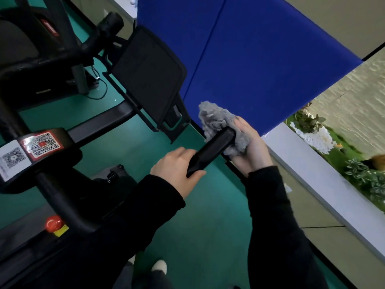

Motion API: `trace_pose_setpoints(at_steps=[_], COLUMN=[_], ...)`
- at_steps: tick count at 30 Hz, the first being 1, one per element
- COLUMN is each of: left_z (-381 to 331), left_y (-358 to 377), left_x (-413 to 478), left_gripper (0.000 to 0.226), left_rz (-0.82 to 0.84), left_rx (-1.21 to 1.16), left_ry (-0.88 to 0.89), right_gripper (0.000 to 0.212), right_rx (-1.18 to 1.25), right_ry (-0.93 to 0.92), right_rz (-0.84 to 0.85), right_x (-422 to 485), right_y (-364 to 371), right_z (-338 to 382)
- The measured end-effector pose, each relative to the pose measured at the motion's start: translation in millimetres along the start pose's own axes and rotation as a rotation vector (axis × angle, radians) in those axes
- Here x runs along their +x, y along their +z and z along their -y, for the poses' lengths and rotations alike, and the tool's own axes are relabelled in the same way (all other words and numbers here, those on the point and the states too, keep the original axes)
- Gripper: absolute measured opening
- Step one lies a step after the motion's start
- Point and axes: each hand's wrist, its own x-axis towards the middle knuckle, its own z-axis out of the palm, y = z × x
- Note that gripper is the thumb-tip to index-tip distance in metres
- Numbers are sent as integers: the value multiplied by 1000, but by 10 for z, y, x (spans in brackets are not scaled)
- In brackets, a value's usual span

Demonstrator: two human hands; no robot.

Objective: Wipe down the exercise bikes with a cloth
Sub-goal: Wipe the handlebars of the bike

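Your left hand (177,167) grips the handlebar (210,153); your right hand (248,147) holds the grey cloth (218,124) bunched over its end. Keep the bar steady, twist the cloth fully round the tip.

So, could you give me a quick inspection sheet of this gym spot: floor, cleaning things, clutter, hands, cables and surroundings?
Surface: green floor under the bikes.
Job's things: grey cloth bunched over the end of a black handlebar grip on the exercise bike, whose frame carries QR stickers and a red knob.
Clutter: nothing seen.
Hands: left hand grips the handlebar grip lower down; right hand holds the grey cloth against its tip.
Cables: a thin black cable loops on the floor by a grey post.
Surroundings: blue panel ahead, a dark console screen, and a planter ledge with plants at the right.
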Motion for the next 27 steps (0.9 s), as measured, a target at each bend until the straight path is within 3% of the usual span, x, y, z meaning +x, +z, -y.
trace_pose_setpoints(at_steps=[3, 7, 18, 27], left_z=[3, 15, 14, 53], left_y=[-9, -9, -37, -72], left_x=[2, 8, -10, -87], left_gripper=[42, 42, 48, 61], left_rz=[-11, -10, -2, 20], left_rx=[-9, -7, -5, 64], left_ry=[-5, -13, -34, -81], right_gripper=[27, 30, 38, 40], right_rx=[271, 376, 290, 220], right_ry=[-18, -72, -61, 1], right_rz=[-62, -39, 89, 101], right_x=[-81, -144, -233, -410], right_y=[-34, -45, 8, 81], right_z=[-275, -460, -591, -786])
